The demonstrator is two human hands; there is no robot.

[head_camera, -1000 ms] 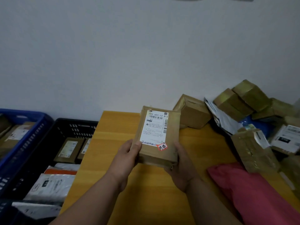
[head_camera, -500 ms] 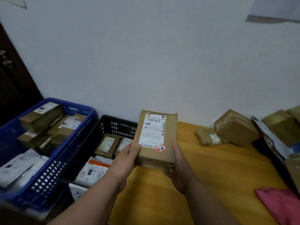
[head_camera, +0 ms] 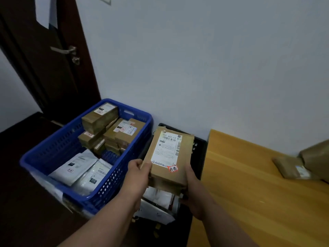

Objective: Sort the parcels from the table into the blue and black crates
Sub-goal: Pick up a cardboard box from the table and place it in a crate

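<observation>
A brown cardboard parcel [head_camera: 168, 158] with a white shipping label and a small red sticker is held over the black crate [head_camera: 200, 150]. My left hand [head_camera: 138, 172] grips its left edge and my right hand [head_camera: 191, 180] grips its right edge from below. The parcel hides most of the black crate, where white mailers show underneath. To the left stands the blue crate [head_camera: 114, 177], filled with several brown boxes at the back and white mailers at the front.
The wooden table [head_camera: 249, 193] lies to the right of the crates, with a flat brown parcel [head_camera: 291, 166] and a larger box [head_camera: 316, 157] at its far right. A dark door [head_camera: 49, 65] stands behind the blue crate. The white wall backs everything.
Both hands have carried the parcel left, off the table and over the black crate. The view has swung left, bringing the blue crate and door into view.
</observation>
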